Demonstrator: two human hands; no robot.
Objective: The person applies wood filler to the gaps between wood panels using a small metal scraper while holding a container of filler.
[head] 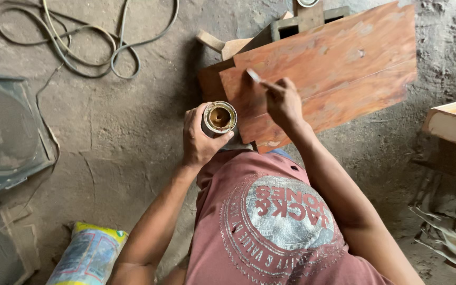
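Reddish-brown wood, part glossy: we are brushing finish onto a wooden panel [333,68] propped on the dirt floor [117,137]. Our right hand [283,103] is closed around a small brush [257,78], bristle end resting on the panel just beyond the fingertips. Our left hand [199,138] grips a small open tin [219,117], held just to the left of the brush hand and near the panel's lower corner.

Step in hand, as we judge it: spreading a coat over the upper left part of the panel. Next stroke likely calls for a steady wrist and a re-dip, tin kept level.

Tin holds a brownish liquid, rim smeared; how full, we cannot tell.

Further off: cables [80,42] beyond the left hand, a printed sack [88,253] near the left elbow, a pale wooden box [455,121] past the right forearm.
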